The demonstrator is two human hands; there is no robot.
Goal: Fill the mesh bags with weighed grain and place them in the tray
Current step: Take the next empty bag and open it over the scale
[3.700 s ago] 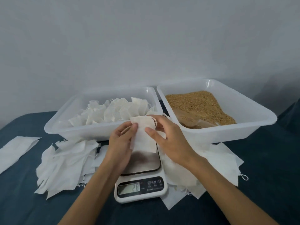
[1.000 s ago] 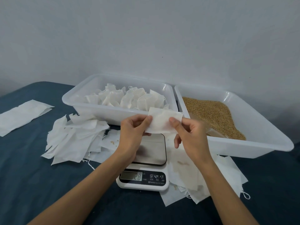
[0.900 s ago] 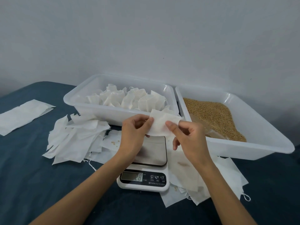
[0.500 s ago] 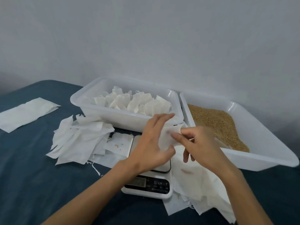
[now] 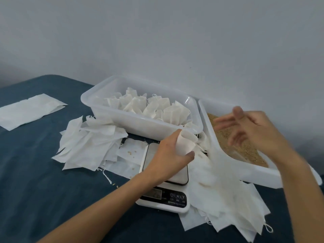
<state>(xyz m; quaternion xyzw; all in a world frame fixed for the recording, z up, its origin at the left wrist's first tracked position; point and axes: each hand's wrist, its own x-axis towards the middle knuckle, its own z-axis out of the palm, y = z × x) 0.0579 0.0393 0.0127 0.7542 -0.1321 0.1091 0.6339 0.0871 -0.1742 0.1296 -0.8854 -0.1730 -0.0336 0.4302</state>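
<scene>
The left hand (image 5: pixel 168 155) grips 1 mesh bag (image 5: pixel 186 144) upright; the grain (image 5: pixel 245 148) lies just below the right hand's (image 5: pixel 252 130) spread, empty fingers (image 5: pixel 226 121).

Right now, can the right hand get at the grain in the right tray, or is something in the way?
Probably yes. The right hand, fingers spread and holding nothing, hovers directly above the grain in the open-topped right tray. Nothing lies between them. The left hand holds the mesh bag over the scale, off to the side.
</scene>
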